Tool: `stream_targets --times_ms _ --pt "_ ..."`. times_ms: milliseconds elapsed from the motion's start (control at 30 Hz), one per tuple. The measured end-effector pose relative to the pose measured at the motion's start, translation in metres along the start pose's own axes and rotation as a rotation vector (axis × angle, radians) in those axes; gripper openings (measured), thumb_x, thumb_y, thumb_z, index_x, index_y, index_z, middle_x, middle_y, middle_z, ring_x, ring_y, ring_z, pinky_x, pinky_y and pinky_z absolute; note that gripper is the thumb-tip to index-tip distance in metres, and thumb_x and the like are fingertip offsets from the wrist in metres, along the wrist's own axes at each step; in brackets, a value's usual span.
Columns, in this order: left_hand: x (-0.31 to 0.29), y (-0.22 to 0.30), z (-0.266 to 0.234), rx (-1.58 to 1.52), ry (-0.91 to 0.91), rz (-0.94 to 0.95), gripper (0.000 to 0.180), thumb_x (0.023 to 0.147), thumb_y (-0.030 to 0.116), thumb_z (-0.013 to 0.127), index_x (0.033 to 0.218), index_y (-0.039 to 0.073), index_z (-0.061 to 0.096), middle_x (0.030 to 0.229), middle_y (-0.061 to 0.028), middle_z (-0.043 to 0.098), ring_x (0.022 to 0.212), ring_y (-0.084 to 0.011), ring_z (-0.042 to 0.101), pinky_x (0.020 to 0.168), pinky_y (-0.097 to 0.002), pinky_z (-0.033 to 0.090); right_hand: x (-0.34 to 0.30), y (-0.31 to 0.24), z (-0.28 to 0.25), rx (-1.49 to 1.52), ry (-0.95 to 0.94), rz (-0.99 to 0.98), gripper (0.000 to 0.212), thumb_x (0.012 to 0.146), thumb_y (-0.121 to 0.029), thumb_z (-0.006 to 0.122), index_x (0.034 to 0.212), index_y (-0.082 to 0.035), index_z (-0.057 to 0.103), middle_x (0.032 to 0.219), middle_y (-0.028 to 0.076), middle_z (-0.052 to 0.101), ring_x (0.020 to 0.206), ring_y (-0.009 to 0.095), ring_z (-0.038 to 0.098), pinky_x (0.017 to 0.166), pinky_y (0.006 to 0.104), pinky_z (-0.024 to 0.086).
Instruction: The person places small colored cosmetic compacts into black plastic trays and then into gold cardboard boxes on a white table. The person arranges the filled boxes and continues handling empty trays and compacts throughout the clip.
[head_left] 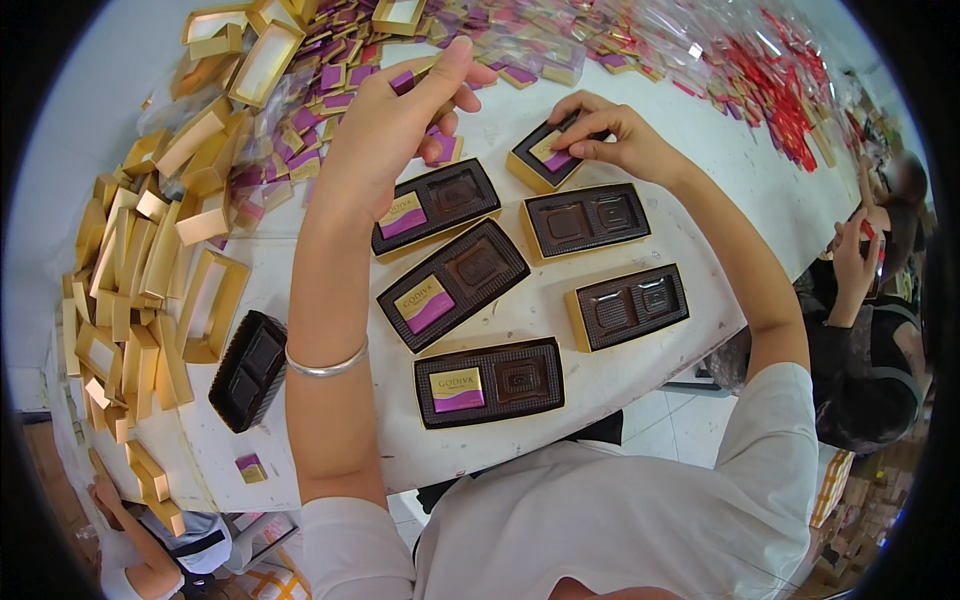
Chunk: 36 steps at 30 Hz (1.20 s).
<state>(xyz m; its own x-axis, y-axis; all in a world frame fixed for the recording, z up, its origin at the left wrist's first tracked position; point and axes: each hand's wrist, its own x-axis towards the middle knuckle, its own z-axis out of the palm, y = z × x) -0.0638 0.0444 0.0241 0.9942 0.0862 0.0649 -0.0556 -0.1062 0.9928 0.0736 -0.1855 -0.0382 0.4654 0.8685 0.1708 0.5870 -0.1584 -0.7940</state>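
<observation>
Purple-and-gold in colour, a small flat square piece (pixel 549 151) is touched by the bent fingertips of the right hand (pixel 628 142), which are drawn nearly together; whether it is pinched or merely pressed cannot be told. It is positioned at the black tray of a shallow gold rectangular box (pixel 534 177). The left hand (pixel 388 125) is raised, its fingers loosely curled and partly spread; whether anything is gripped cannot be told. Five more gold boxes (pixel 576 321) are set out nearer the body on the white table (pixel 515 453), similar squares (pixel 457 390) being held in three.
</observation>
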Motion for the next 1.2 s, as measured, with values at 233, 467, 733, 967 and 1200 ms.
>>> stream_targets --times_ms 233,467,733,967,1200 --pt "-0.001 0.003 0.000 0.010 0.012 0.006 0.048 0.090 0.048 0.047 0.101 0.003 0.061 0.074 0.0043 0.049 0.063 -0.0017 0.043 0.046 -0.0161 0.027 0.010 0.002 -0.005 0.052 -0.094 0.029 0.016 0.079 -0.002 0.065 0.094 -0.005 0.068 0.087 0.002 0.057 0.076 0.010 0.050 0.069 0.0232 0.043" --pt "0.000 -0.001 -0.002 0.009 0.008 0.031 0.047 0.090 0.048 0.047 0.100 0.004 0.062 0.075 0.0043 0.049 0.063 -0.0021 0.043 0.047 -0.0160 0.028 0.014 -0.007 0.012 -0.145 -0.001 0.124 0.009 0.079 -0.008 0.065 0.081 -0.002 0.057 0.073 0.002 0.056 0.071 0.010 0.052 0.062 0.0256 0.041" --pt "-0.001 -0.001 0.004 0.003 -0.053 0.030 0.047 0.091 0.047 0.046 0.102 0.004 0.062 0.076 0.0035 0.049 0.062 -0.0016 0.043 0.046 -0.0155 0.027 0.026 -0.021 0.021 -0.432 -0.013 0.158 0.016 0.082 -0.017 0.062 0.079 -0.003 0.055 0.068 0.002 0.053 0.065 0.011 0.051 0.059 0.0269 0.040" --pt "-0.008 0.001 0.025 -0.192 -0.259 -0.217 0.079 0.087 0.068 0.015 0.109 0.005 0.056 0.073 -0.0059 0.059 0.056 -0.0045 0.049 0.036 -0.0159 0.029 -0.001 -0.081 0.026 -0.234 0.472 -0.346 0.022 0.081 -0.012 0.065 0.100 -0.003 0.060 0.079 0.003 0.059 0.068 0.009 0.054 0.059 0.0229 0.042" --pt "-0.012 0.004 0.037 -0.203 -0.391 -0.225 0.058 0.093 0.054 0.026 0.104 0.004 0.055 0.082 -0.0129 0.064 0.052 -0.0069 0.049 0.035 -0.0146 0.032 -0.018 -0.084 0.037 0.277 0.413 -0.232 0.021 0.083 -0.002 0.060 0.104 -0.001 0.060 0.083 0.002 0.062 0.077 0.007 0.059 0.068 0.0219 0.047"
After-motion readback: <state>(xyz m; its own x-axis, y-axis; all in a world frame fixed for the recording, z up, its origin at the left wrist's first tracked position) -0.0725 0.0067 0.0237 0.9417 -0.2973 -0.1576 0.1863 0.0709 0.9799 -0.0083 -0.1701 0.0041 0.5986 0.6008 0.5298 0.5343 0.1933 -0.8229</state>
